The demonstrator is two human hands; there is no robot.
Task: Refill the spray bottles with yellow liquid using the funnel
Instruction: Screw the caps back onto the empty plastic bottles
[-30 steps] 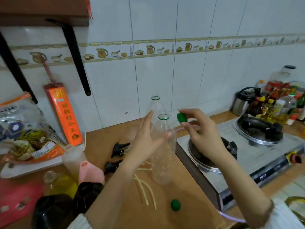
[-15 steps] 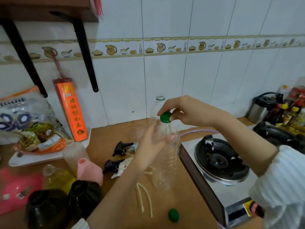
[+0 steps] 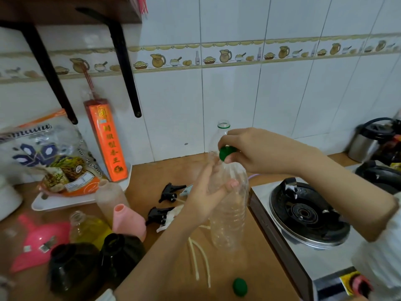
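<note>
An empty clear plastic bottle (image 3: pixel 230 209) stands on the wooden counter (image 3: pixel 249 270). My left hand (image 3: pixel 206 192) grips its upper body. My right hand (image 3: pixel 249 148) pinches a green cap (image 3: pixel 225 153) sitting on the bottle's neck. A second clear bottle (image 3: pixel 223 130) stands uncapped behind it. Another green cap (image 3: pixel 240 287) lies on the counter near me. Two black spray heads (image 3: pixel 171 191) (image 3: pixel 159 216) with pale tubes (image 3: pixel 199 259) lie to the left. A pink funnel (image 3: pixel 41 240) lies at far left, beside a bottle of yellow liquid (image 3: pixel 89 228).
A gas stove (image 3: pixel 308 216) fills the right side, a kettle (image 3: pixel 368 142) behind it. Two dark bottles (image 3: pixel 71 268) (image 3: pixel 121 250), a pink bottle (image 3: pixel 129 220) and a cloudy bottle (image 3: pixel 110 196) crowd the near left. A white tray (image 3: pixel 65 203) with snack bags sits at the back left.
My right hand brought the green cap from beside the bottle onto its neck and now holds it there. My left hand closed around the bottle. The view shifted left.
</note>
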